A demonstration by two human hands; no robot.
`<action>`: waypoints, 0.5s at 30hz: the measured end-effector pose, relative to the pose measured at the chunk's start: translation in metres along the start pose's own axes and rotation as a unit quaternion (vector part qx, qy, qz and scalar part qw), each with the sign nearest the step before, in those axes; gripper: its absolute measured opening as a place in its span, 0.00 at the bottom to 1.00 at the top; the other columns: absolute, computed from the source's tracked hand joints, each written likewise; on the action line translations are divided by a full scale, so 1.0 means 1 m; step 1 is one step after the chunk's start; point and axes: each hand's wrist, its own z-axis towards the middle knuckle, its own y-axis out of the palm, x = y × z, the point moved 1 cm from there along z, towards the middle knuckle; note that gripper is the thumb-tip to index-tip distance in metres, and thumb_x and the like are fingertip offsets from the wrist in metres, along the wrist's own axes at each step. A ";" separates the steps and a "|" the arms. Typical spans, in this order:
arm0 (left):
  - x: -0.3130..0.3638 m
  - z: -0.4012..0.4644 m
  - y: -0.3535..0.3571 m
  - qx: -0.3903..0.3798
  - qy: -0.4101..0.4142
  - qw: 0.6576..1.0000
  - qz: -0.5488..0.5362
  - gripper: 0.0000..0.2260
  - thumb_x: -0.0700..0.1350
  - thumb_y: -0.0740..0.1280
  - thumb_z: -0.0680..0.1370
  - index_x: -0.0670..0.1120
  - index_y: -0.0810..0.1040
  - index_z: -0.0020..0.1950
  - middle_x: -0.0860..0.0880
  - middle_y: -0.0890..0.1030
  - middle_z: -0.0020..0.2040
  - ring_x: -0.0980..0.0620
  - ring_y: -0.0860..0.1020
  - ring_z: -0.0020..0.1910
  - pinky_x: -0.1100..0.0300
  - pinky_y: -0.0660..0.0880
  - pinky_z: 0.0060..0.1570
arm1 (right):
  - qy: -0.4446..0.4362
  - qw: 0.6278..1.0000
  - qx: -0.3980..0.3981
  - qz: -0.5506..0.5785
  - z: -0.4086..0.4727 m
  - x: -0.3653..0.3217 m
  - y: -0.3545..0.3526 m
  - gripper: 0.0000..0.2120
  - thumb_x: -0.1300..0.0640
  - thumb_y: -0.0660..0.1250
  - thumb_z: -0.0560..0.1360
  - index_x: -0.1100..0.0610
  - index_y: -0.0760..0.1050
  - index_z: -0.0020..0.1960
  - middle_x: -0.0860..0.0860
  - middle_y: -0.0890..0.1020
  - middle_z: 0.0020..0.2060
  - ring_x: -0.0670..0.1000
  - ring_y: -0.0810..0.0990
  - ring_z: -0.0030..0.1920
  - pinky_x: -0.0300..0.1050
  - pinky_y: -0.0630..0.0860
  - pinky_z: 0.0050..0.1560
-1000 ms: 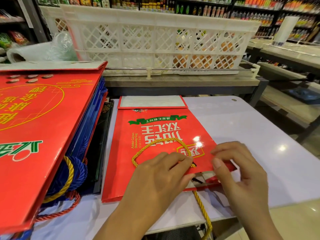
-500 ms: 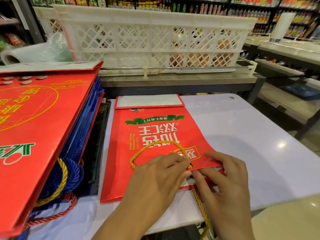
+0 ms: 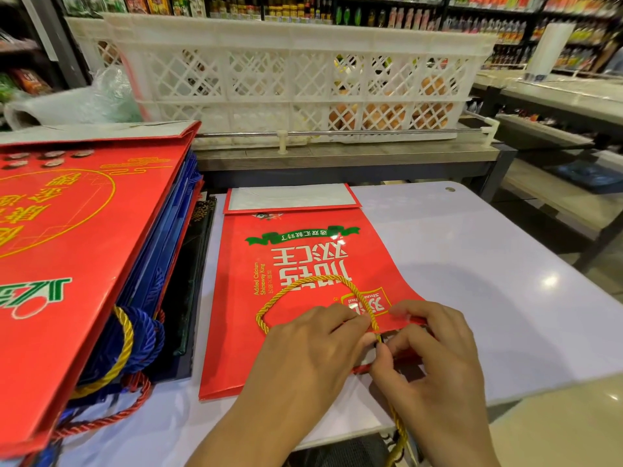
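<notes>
A flat red paper gift bag (image 3: 303,257) with white Chinese lettering lies on the white table (image 3: 472,264), its mouth toward me. One gold rope handle (image 3: 296,286) loops across its face, and a second gold rope (image 3: 397,429) hangs down past the table's near edge. My left hand (image 3: 303,358) rests on the bag's near rim, fingers on top and thumb at the edge, pinching the front panel. Directly beside it, my right hand (image 3: 435,362) has curled fingers and pinches the rim where the gold rope enters. The rim under both hands is hidden.
A tall stack of red and blue gift bags (image 3: 84,251) with rope handles fills the left side, overhanging the table. Behind stands a white lattice crate (image 3: 296,79) on a grey shelf. Store shelves line the back. The table's right edge drops to floor.
My right hand moved left along the bag's rim until it met my left hand, and its fingers curled in. The raised flap at the mouth lies lower now. The left hand stayed put.
</notes>
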 end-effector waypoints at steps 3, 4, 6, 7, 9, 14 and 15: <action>-0.002 0.000 0.000 -0.009 -0.018 1.000 -0.002 0.16 0.52 0.57 0.80 0.49 0.82 0.45 0.54 0.81 0.40 0.53 0.79 0.35 0.59 0.74 0.25 | -0.021 1.000 -0.010 0.014 -0.001 0.001 -0.001 0.09 0.50 0.64 0.66 0.53 0.72 0.30 0.44 0.78 0.49 0.47 0.73 0.53 0.46 0.70 0.50; -0.002 0.000 -0.001 -0.011 -0.025 1.000 0.003 0.16 0.52 0.56 0.80 0.49 0.82 0.44 0.54 0.80 0.40 0.53 0.79 0.34 0.59 0.74 0.24 | -0.029 0.999 -0.019 0.018 -0.002 0.002 -0.002 0.09 0.50 0.65 0.66 0.54 0.73 0.30 0.44 0.78 0.50 0.48 0.74 0.54 0.46 0.70 0.51; -0.004 0.000 -0.001 -0.013 -0.029 0.999 0.012 0.16 0.52 0.57 0.80 0.50 0.81 0.43 0.55 0.80 0.39 0.54 0.78 0.34 0.59 0.73 0.23 | -0.036 0.998 -0.040 0.031 -0.002 0.000 -0.003 0.10 0.47 0.66 0.68 0.52 0.74 0.32 0.43 0.78 0.52 0.49 0.74 0.57 0.45 0.70 0.54; -0.004 0.001 -0.001 -0.010 -0.027 1.000 0.010 0.16 0.53 0.57 0.80 0.50 0.81 0.43 0.55 0.80 0.39 0.54 0.78 0.34 0.59 0.73 0.24 | -0.031 0.997 -0.045 0.049 -0.002 -0.001 -0.005 0.12 0.43 0.67 0.70 0.50 0.74 0.33 0.43 0.78 0.53 0.49 0.74 0.58 0.43 0.71 0.55; -0.005 0.001 -0.001 0.006 -0.023 1.000 -0.004 0.18 0.54 0.56 0.81 0.49 0.82 0.43 0.54 0.81 0.39 0.53 0.79 0.35 0.60 0.74 0.25 | 0.038 0.990 -0.040 0.129 -0.001 -0.004 -0.012 0.18 0.34 0.63 0.72 0.47 0.73 0.32 0.40 0.80 0.53 0.48 0.75 0.58 0.42 0.73 0.55; -0.006 0.000 -0.001 0.029 -0.008 0.999 -0.018 0.22 0.57 0.55 0.81 0.48 0.83 0.41 0.55 0.83 0.38 0.55 0.81 0.34 0.62 0.76 0.27 | 0.099 0.989 -0.052 0.101 0.026 0.001 -0.026 0.15 0.38 0.58 0.73 0.46 0.74 0.36 0.37 0.78 0.48 0.43 0.75 0.52 0.54 0.73 0.49; -0.008 0.000 0.000 0.030 -0.006 0.999 -0.018 0.20 0.57 0.57 0.79 0.48 0.83 0.40 0.55 0.83 0.37 0.55 0.81 0.34 0.62 0.76 0.27 | 0.085 0.988 -0.108 0.077 0.036 0.003 -0.024 0.13 0.40 0.59 0.73 0.45 0.75 0.37 0.38 0.78 0.45 0.41 0.75 0.49 0.49 0.72 0.49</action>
